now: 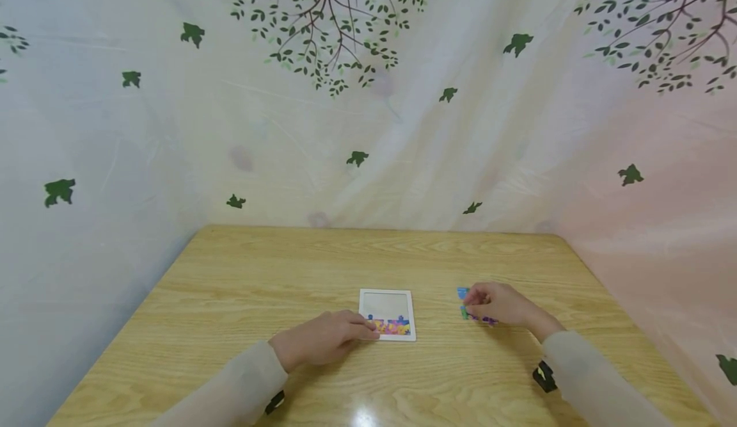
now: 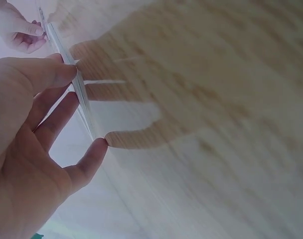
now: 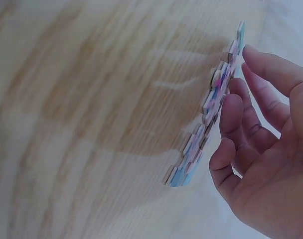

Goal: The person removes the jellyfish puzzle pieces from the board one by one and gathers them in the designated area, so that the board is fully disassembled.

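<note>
A white puzzle tray [image 1: 387, 290] lies on the table, with colourful jigsaw pieces [image 1: 397, 328] fitted along its near side. My left hand [image 1: 328, 337] rests at the tray's near left corner; its fingers touch the edge, as the left wrist view also shows. To the right, my right hand [image 1: 501, 304] is over a group of loose jigsaw pieces [image 3: 204, 114], partly hiding them in the head view. Its fingers are loosely bent beside the pieces, and no piece shows between thumb and fingers. A blue piece [image 1: 462, 292] peeks out past the fingertips.
The wooden table [image 1: 276, 267] extends around the tray and the pieces. Behind it and at both sides hangs a pale curtain [image 1: 299, 158] printed with leaves and branches. Dark straps [image 1: 544, 376] sit at the wrists.
</note>
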`<action>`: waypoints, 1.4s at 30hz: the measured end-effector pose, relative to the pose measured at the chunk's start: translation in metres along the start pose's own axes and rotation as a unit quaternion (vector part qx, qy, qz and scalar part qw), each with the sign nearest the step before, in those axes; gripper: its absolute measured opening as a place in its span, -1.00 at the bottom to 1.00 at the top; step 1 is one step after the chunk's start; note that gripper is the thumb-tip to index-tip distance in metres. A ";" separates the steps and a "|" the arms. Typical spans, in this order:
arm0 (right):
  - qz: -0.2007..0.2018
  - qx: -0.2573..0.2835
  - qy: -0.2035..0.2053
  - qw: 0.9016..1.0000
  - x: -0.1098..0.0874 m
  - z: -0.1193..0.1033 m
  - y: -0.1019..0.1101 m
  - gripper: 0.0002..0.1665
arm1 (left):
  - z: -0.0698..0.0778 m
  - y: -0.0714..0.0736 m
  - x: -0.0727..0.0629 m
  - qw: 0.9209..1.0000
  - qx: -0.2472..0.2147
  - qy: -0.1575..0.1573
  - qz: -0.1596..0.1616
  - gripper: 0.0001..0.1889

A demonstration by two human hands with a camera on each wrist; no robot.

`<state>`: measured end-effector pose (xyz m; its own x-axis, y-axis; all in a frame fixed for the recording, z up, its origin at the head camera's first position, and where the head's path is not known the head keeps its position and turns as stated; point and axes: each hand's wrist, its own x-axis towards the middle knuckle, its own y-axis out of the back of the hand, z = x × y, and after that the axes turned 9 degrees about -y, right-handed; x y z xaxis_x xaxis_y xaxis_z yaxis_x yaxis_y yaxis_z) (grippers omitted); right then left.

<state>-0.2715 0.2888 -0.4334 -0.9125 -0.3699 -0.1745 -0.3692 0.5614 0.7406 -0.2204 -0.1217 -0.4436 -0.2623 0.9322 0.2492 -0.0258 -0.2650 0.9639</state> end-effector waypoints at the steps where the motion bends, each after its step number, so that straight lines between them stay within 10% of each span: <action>1: 0.003 -0.004 0.001 1.000 0.000 0.000 0.001 -0.83 | 0.000 0.000 0.001 1.000 -0.003 0.000 0.002 -0.65; 20: -0.001 0.005 0.043 0.999 0.018 -0.031 -0.020 -0.85 | 0.003 0.000 0.007 1.000 0.020 0.005 0.014 -0.62; 30: -0.039 0.017 0.083 0.996 0.028 -0.061 -0.046 -0.72 | 0.008 0.003 0.013 0.998 0.024 0.039 -0.032 -0.63; 42: -0.032 -0.054 0.077 0.995 0.028 -0.086 -0.072 -0.67 | 0.007 0.002 0.013 0.998 0.049 0.024 -0.037 -0.64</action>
<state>-0.2552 0.1745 -0.4358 -0.8472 -0.5157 -0.1277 -0.3966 0.4540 0.7979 -0.2167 -0.1081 -0.4375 -0.3084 0.9350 0.1751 0.0464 -0.1691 0.9845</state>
